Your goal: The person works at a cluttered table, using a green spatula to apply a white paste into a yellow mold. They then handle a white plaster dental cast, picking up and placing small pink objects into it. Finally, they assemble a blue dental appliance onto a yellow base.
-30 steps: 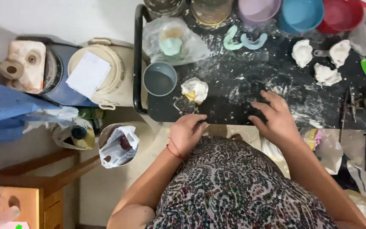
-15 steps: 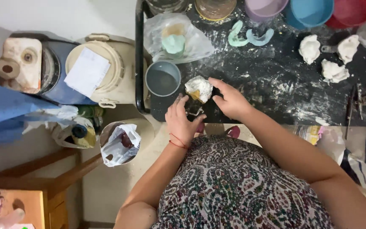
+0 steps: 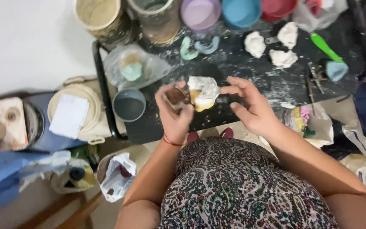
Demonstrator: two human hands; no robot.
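My left hand (image 3: 175, 111) is raised over the near edge of the black worktop (image 3: 250, 68) and grips a small brown object (image 3: 175, 96), whose kind I cannot tell. Just right of it a crumpled white and yellow packet (image 3: 203, 92) is lifted above the worktop; my left fingers touch its left side. My right hand (image 3: 250, 106) hovers to the right of the packet, fingers spread, its fingertips at the packet's edge.
A grey cup (image 3: 128, 104) stands at the worktop's left corner, with a clear bag (image 3: 132, 68) holding a green lump behind it. White lumps (image 3: 255, 44), coloured bowls (image 3: 200, 12) and a green-handled tool (image 3: 323, 46) lie farther back. Buckets and bags crowd the floor at left.
Both hands left the worktop, met at the white and yellow packet near the grey cup, then lifted it up and to the right. The view has shifted.
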